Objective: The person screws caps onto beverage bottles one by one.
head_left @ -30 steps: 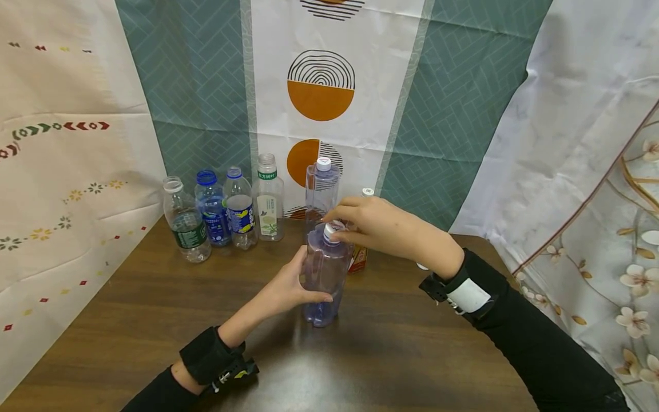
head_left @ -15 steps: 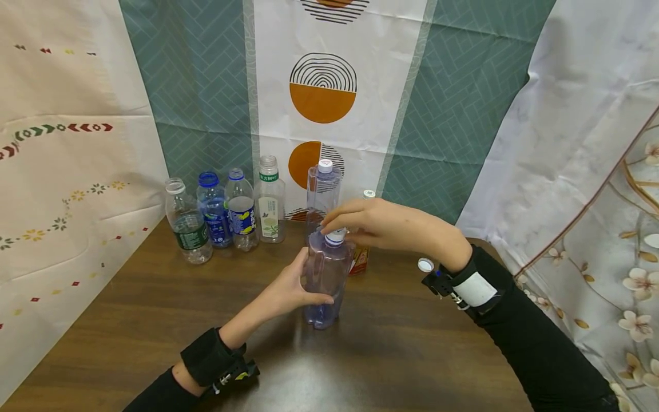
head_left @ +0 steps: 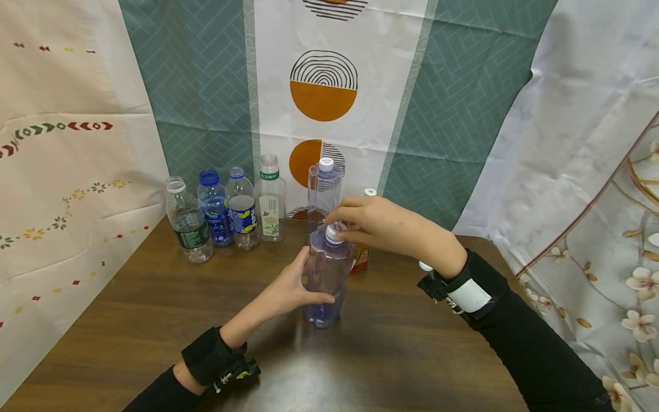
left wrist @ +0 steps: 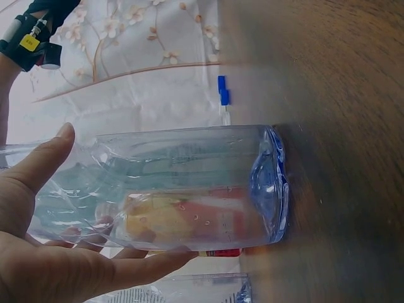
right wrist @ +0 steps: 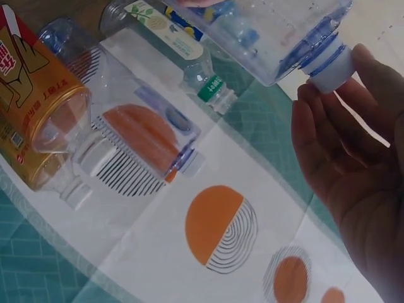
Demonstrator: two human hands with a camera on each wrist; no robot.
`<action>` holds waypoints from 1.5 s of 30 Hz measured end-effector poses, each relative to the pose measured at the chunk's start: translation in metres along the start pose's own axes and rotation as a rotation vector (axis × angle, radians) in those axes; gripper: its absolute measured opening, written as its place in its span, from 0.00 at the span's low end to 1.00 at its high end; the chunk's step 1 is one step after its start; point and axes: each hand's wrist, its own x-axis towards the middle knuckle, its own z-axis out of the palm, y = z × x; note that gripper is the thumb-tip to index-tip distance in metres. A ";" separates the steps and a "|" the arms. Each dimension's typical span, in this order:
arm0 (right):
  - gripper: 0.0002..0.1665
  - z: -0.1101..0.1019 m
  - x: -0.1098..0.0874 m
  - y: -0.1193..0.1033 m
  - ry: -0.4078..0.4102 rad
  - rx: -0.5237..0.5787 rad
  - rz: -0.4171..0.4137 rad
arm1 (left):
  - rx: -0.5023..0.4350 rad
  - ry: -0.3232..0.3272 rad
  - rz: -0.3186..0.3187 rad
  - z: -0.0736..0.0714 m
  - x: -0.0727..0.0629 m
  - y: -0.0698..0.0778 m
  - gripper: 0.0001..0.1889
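Note:
A clear, purple-tinted plastic bottle [head_left: 330, 277] stands upright on the table, tilted slightly toward the right at its top in the head view. My left hand [head_left: 288, 289] grips its body from the left, thumb across the near side and fingers behind, as the left wrist view also shows. On its neck sits a white screw cap [head_left: 333, 232]. My right hand [head_left: 386, 226] pinches this cap between thumb and fingers from the right. In the right wrist view the white cap [right wrist: 333, 72] is between the thumb and fingertips, fitted on the bottle neck.
Behind stands a similar capped bottle [head_left: 323, 191]. Several uncapped bottles, among them a green-labelled one [head_left: 191, 234] and a blue one [head_left: 215, 214], line the back left. An orange-labelled bottle [right wrist: 38, 88] is partly hidden behind my right hand. A loose white cap [head_left: 425, 266] lies near my right wrist.
My right hand rolled forward over the cap half a second ago and has now turned back, showing more of the cap. My left hand and the bottle have stayed in place.

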 end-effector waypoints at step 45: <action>0.18 0.021 0.000 -0.024 0.135 -0.123 0.243 | 0.019 -0.009 0.053 0.000 0.000 0.000 0.52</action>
